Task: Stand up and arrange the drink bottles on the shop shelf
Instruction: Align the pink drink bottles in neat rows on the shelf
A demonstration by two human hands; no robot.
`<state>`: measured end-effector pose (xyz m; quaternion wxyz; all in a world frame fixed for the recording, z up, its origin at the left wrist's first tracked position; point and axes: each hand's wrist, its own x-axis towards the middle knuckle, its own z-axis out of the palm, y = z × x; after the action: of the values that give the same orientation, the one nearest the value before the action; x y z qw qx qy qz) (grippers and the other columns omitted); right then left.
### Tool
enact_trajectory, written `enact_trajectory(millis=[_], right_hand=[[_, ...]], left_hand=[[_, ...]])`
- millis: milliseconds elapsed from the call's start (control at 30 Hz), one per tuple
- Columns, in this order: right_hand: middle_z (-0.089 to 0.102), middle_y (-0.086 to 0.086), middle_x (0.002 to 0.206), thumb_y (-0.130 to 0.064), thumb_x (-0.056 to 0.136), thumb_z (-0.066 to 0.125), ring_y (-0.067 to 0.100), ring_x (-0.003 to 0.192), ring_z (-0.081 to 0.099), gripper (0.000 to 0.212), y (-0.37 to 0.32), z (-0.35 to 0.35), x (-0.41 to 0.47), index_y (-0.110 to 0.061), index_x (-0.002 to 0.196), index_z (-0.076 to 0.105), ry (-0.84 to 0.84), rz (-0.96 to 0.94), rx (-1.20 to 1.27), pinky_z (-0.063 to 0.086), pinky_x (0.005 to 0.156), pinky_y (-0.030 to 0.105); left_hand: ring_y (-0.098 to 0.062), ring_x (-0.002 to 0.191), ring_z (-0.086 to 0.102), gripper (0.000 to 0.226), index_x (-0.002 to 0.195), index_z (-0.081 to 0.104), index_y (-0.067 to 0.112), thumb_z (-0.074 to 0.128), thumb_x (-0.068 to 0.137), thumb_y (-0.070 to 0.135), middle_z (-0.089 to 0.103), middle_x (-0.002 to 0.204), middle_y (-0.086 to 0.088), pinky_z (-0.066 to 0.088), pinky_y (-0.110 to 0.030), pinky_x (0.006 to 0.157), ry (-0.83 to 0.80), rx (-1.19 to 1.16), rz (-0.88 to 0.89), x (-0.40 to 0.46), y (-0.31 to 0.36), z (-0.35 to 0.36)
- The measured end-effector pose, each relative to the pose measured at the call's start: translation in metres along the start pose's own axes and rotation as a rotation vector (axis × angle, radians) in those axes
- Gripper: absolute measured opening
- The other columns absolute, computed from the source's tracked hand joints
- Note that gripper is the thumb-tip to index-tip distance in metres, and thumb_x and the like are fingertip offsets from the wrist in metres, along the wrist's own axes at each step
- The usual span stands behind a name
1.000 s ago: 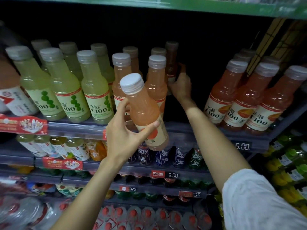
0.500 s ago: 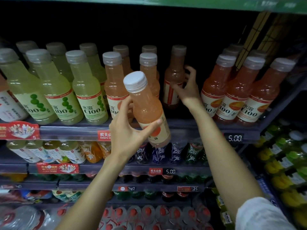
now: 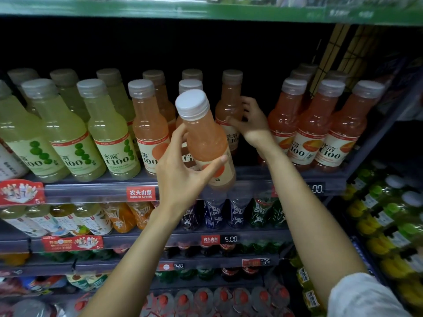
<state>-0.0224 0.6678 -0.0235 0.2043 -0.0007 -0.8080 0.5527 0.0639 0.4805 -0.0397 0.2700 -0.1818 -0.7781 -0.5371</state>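
My left hand [image 3: 180, 177] grips a pale pink drink bottle [image 3: 203, 140] with a white cap, tilted, in front of the top shelf's edge [image 3: 96, 188]. My right hand [image 3: 251, 120] holds a second pink bottle [image 3: 229, 104] that stands upright on the shelf, in the gap right of the pink row. Two pink bottles [image 3: 148, 129] stand in front, left of the held one, with more behind them.
Green-yellow bottles [image 3: 107, 133] fill the shelf's left part and orange-red bottles [image 3: 315, 129] its right. Lower shelves hold tea, dark and green bottles, with red-capped water at the bottom. A side rack [image 3: 389, 220] of yellow and green bottles stands at right.
My right hand has drawn the back bottle forward and a little left into the gap, and now wraps its side. The bottle in my left hand stays raised.
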Motion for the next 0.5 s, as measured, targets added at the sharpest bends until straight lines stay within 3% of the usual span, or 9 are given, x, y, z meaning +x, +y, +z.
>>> enact_trajectory(millis=[133, 200, 267, 367, 500], right_hand=[[0.056, -0.007, 0.105, -0.017, 0.073, 0.08, 0.005, 0.097, 0.055, 0.054, -0.004, 0.005, -0.002, -0.013, 0.115, 0.047, 0.079, -0.053, -0.006, 0.044, 0.082, 0.015], [0.057, -0.002, 0.115, -0.021, 0.081, 0.074, 0.006, 0.104, 0.055, 0.05, -0.005, 0.002, -0.005, -0.011, 0.122, 0.048, 0.064, -0.034, 0.038, 0.044, 0.089, 0.018], [0.052, 0.008, 0.131, -0.022, 0.09, 0.064, 0.02, 0.119, 0.051, 0.046, -0.004, -0.002, -0.008, -0.009, 0.13, 0.045, 0.063, -0.008, 0.102, 0.043, 0.1, 0.031], [0.05, 0.012, 0.136, -0.02, 0.097, 0.051, 0.024, 0.126, 0.048, 0.04, -0.011, -0.009, -0.013, -0.008, 0.134, 0.044, 0.035, 0.032, 0.163, 0.039, 0.107, 0.041], [0.053, 0.001, 0.137, -0.053, 0.091, 0.04, 0.016, 0.129, 0.047, 0.056, -0.02, -0.015, -0.021, -0.019, 0.134, 0.05, 0.007, 0.074, 0.275, 0.033, 0.112, 0.045]], left_hand=[[-0.01, 0.109, 0.061, 0.079, 0.134, 0.043, 0.021, 0.077, 0.07, 0.053, 0.061, 0.125, 0.002, 0.054, -0.035, 0.087, 0.001, 0.027, 0.029, 0.004, 0.002, 0.008], [-0.004, 0.108, 0.058, 0.082, 0.136, 0.037, 0.026, 0.076, 0.07, 0.054, 0.057, 0.127, 0.008, 0.053, -0.029, 0.088, 0.004, 0.059, 0.039, 0.008, 0.007, 0.014], [-0.001, 0.104, 0.057, 0.081, 0.133, 0.03, 0.032, 0.076, 0.071, 0.054, 0.052, 0.121, 0.014, 0.053, -0.024, 0.083, 0.001, 0.075, 0.036, 0.013, 0.015, 0.021], [-0.018, 0.1, 0.065, 0.079, 0.135, 0.031, 0.018, 0.075, 0.077, 0.047, 0.059, 0.125, 0.0, 0.051, -0.024, 0.074, -0.012, 0.148, 0.08, 0.021, 0.02, 0.039], [-0.025, 0.105, 0.063, 0.075, 0.14, 0.025, 0.013, 0.067, 0.086, 0.043, 0.064, 0.118, -0.008, 0.04, -0.022, 0.072, -0.057, 0.197, 0.084, 0.027, 0.016, 0.062]])
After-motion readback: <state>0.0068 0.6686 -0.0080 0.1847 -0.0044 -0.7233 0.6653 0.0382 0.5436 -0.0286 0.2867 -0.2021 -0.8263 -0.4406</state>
